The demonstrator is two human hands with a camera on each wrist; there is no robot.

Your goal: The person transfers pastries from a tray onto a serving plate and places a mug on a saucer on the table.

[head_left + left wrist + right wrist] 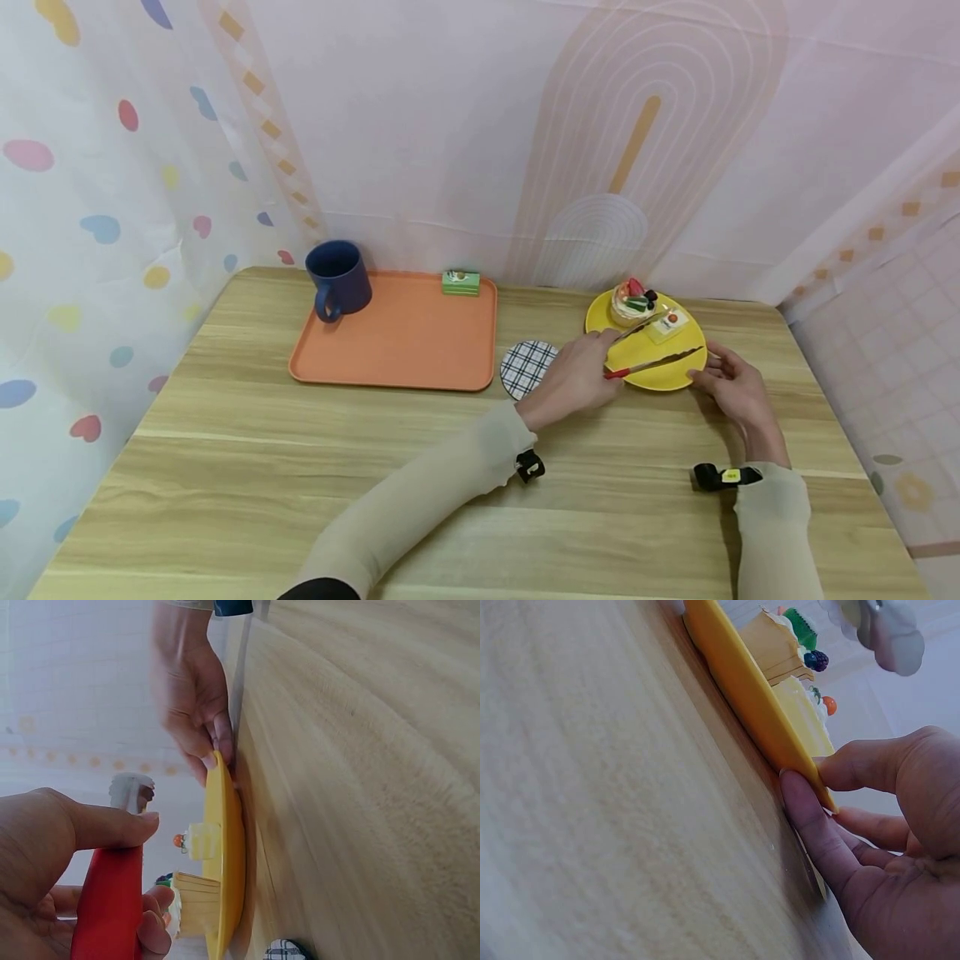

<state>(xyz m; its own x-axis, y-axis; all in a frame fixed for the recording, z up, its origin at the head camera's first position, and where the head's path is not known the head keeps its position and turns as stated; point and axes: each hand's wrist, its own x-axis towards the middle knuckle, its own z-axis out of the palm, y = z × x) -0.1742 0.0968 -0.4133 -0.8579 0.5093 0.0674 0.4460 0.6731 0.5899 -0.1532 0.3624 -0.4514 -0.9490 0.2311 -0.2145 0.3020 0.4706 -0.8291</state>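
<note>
My left hand [576, 373] grips the red handle of a pair of metal tongs [109, 900]. The tongs' two arms are spread over the yellow plate [660, 379], with nothing between their tips. On that plate a fruit-topped cupcake [630, 307] stands at the back. Beside it lies a small yellow cake slice [667, 326] with an orange topping. My right hand [738, 392] pinches the plate's right rim between thumb and fingers, as the right wrist view [825, 787] confirms. Low against the table, the plate tilts little if at all.
An orange tray [397, 346] on the left carries a dark blue mug [341, 279] and a small green cake slice [461, 284]. Between tray and plate lies a round checked coaster [527, 367], partly behind my left hand. A patterned curtain [420, 125] hangs behind the table.
</note>
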